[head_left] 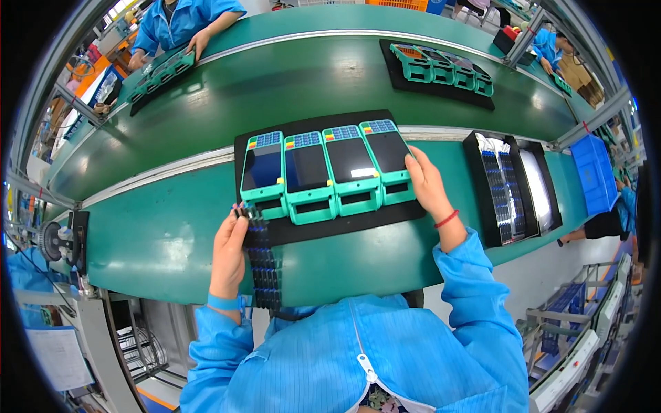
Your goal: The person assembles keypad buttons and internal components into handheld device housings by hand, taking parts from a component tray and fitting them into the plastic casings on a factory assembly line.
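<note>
Several green handheld terminals with dark screens and blue keypads lie side by side on a black foam tray, keypads toward the far side. My left hand is closed on the top end of a black strip of small parts with blue marks, which hangs down near the tray's front left corner. At the right end of the row, my right hand grips the edge of the rightmost terminal, thumb on top; its other fingers are partly hidden.
A black box holding similar strips stands on the right, with a blue bin beyond it. Across the green conveyor lies another tray of terminals. A co-worker in blue handles terminals at the far left.
</note>
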`<state>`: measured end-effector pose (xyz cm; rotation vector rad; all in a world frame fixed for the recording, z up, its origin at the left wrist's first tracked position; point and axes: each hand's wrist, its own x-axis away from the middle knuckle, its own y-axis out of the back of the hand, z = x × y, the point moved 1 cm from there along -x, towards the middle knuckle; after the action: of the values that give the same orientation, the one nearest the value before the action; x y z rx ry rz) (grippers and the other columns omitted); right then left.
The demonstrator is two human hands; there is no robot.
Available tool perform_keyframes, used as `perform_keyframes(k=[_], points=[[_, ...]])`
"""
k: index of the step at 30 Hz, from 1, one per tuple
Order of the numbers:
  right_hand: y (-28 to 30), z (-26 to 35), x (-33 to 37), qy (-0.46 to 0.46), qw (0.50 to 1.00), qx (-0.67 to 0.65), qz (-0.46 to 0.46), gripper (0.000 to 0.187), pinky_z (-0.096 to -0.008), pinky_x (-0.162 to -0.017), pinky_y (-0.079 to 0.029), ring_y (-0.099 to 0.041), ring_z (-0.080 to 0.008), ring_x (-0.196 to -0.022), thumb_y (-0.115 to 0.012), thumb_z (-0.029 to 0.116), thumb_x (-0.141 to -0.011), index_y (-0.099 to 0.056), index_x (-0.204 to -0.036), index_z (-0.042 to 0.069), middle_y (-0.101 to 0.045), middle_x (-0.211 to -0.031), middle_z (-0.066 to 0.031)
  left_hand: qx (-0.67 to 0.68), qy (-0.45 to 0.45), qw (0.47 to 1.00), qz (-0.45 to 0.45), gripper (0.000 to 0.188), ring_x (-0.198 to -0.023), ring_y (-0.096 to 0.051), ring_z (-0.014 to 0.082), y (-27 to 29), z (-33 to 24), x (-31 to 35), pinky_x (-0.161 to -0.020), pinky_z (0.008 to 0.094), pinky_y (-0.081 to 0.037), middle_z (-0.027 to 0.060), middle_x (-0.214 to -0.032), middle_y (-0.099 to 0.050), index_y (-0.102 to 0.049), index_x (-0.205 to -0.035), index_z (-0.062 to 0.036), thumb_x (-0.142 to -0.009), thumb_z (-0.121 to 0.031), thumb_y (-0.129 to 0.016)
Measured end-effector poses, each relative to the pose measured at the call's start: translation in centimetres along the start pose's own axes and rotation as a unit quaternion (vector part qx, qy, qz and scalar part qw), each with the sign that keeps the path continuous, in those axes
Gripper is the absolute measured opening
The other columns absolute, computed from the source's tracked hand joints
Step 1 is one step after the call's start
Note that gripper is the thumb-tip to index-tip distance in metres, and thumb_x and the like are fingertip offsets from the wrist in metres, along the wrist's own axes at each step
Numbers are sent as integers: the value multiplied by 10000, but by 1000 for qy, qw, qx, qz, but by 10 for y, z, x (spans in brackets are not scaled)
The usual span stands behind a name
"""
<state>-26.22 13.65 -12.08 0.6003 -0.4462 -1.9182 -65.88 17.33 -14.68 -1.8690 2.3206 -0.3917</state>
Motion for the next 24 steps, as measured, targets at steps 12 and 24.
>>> perform_keyframes(k=[12, 24], points=[[-31, 139, 53, 71, 963, -132, 222, 168, -218, -581, -427, -527, -82, -665, -716, 165, -799, -669, -906, 44, -587, -803, -23, -242, -164, 956, 31, 73, -1056, -523, 259, -51, -46, 29, -900, 347, -406, 92, -972, -608, -617, -775, 23, -787, -42, -648], [-87, 175, 57, 291, 948, -59, 115, 77, -277, -549, -415, -531, -181, -644, -695, 46, -759, -624, -783, 25, -562, -733, -62, -328, -176, 922, -106, 179, -783, -518, 262, -18, -47, 17, -706, 336, -420, 112, -801, -565, -537, -721, 17, -826, -88, -636]])
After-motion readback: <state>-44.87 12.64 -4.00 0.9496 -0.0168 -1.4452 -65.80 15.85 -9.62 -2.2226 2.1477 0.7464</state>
